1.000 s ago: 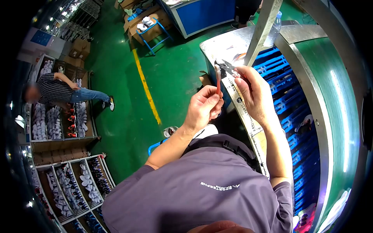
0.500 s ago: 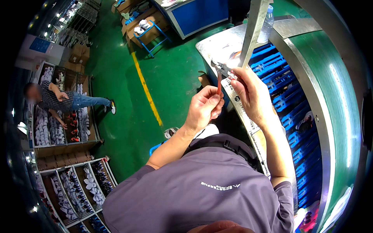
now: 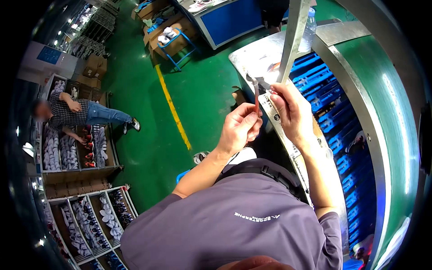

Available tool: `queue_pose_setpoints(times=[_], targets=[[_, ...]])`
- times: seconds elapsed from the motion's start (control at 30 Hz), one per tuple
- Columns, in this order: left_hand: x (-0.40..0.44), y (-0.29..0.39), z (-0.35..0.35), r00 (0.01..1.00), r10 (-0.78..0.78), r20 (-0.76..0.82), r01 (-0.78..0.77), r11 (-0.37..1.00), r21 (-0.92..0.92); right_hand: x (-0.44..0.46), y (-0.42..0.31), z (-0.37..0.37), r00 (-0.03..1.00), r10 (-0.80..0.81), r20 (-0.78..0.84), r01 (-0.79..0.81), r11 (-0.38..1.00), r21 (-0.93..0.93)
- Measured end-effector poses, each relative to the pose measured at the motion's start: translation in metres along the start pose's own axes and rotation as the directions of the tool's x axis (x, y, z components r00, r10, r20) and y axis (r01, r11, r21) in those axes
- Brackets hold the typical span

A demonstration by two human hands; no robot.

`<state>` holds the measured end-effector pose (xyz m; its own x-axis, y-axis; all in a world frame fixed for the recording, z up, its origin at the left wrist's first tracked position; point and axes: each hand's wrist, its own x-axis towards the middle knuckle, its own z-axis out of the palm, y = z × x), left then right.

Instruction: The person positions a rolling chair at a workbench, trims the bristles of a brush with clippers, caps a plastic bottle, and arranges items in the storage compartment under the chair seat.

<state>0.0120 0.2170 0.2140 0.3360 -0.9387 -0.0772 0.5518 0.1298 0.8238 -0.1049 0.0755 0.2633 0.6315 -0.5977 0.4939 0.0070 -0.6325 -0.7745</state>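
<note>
In front of my body I hold both hands close together beside the metal edge of the workbench. My left hand (image 3: 240, 128) is closed around a slim red-handled tool (image 3: 257, 95) that points up, with a greyish metal end. Its exact kind is not clear. My right hand (image 3: 292, 110) pinches a small dark, flat piece (image 3: 264, 84) between thumb and fingers. This piece meets or crosses the tool's upper end; the contact is too small to make out.
A metal post (image 3: 293, 40) rises just beyond my right hand, with a plastic bottle (image 3: 308, 29) behind it. Blue slatted conveyor (image 3: 346, 130) runs along the right. A person (image 3: 74, 110) stands by shoe racks (image 3: 81, 173) on the left. A blue stool (image 3: 177, 49) holds white shoes.
The dark piece in my right hand has turned and looks narrower and flatter. My hands have stayed almost in place. Another person's dark clothing has appeared at the top, behind the bench.
</note>
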Motion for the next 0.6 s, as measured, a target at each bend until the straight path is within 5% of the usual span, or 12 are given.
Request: queue_pose_setpoints(times=[0.1, 0.4, 0.6], targets=[[0.001, -0.001, -0.002, 0.999, -0.043, 0.007, 0.044, 0.997, -0.068, -0.005, 0.012, 0.003, 0.976, 0.182, -0.120, -0.167, 0.978, 0.122], [0.002, 0.006, 0.000, 0.998, -0.054, -0.027, 0.054, 0.998, -0.010, 0.001, 0.003, -0.011, 0.991, -0.094, 0.093, 0.113, 0.967, -0.229], [0.002, 0.009, 0.005, 0.997, -0.065, -0.045, 0.067, 0.997, 0.037, 0.002, 0.011, -0.004, 0.985, -0.142, 0.098, 0.165, 0.943, -0.290]])
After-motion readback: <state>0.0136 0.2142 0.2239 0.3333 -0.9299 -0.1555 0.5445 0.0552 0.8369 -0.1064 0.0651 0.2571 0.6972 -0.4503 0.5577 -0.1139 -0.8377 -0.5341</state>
